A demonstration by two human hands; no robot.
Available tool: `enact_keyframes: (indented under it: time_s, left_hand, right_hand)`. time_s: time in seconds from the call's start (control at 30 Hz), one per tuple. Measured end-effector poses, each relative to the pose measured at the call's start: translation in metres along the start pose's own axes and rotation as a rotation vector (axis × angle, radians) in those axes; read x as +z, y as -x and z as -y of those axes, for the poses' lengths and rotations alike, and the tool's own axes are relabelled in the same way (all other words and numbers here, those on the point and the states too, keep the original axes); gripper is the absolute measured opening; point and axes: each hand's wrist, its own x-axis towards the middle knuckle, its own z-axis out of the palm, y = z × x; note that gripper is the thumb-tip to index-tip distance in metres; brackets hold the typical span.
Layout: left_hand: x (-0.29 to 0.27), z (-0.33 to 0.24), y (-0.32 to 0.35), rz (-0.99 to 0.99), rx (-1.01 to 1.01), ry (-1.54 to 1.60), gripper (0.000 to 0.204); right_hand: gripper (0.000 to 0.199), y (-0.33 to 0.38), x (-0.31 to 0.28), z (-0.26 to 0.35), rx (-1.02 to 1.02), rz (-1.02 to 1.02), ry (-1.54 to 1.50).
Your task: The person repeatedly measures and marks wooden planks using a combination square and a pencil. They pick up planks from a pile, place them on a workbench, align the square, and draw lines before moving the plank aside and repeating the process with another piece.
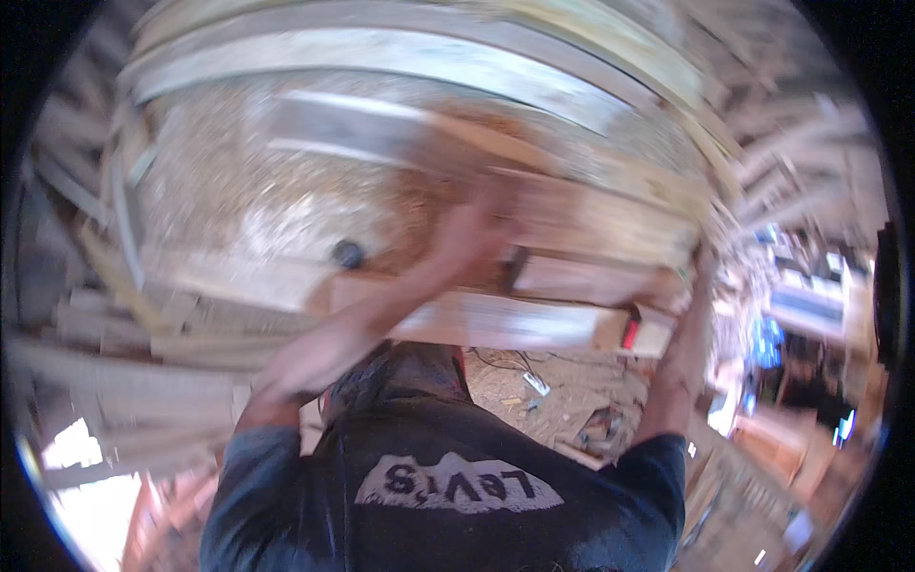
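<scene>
My left hand (481, 221) reaches across the bench to the near left end of a thick wooden board (600, 217). Motion smears its fingers, so its grip does not show. At the right end of the boards is my right hand (703, 272), blurred and with its fingers hidden. Between my arms a shorter wood piece (591, 278) lies in front of the thick board. Closer to my body runs a pale wooden beam (515, 320) with a red patch (631, 328) near its right end. A blurred grey plank (357, 132) lies beyond my left hand.
Sawdust (214, 176) covers much of the bench top. A small dark round object (347, 254) sits left of my forearm. Long pale planks (400, 55) span the far side. Below, a white power strip (537, 384) and cords lie on the littered floor.
</scene>
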Motion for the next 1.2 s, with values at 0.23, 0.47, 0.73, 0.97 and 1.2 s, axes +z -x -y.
enact_keyframes:
  time_s: [0.23, 0.47, 0.73, 0.97, 1.2]
  left_hand:
    - [0.074, 0.044, 0.041, 0.177, 0.204, 0.070, 0.092]
    - [-0.092, 0.138, 0.132, -0.094, -0.018, 0.295, 0.063]
    - [-0.373, 0.288, 0.274, -1.048, -0.398, 0.589, 0.027]
    - [-0.672, 0.379, 0.172, -1.205, -0.328, -0.069, 0.075]
    - [-0.874, 0.564, 0.106, -1.313, -0.788, -0.193, 0.078]
  right_hand:
    - [0.103, 0.112, 0.148, 0.052, 0.499, -0.096, 0.265]
    - [0.101, 0.180, 0.157, 0.149, 0.357, -0.060, 0.203]
    - [0.062, 0.321, 0.253, 0.415, -0.286, -0.013, -0.114]
    - [0.061, 0.348, 0.355, 0.649, -0.351, 0.383, -0.103]
    - [0.075, 0.352, 0.430, 0.641, -0.298, 0.287, 0.263]
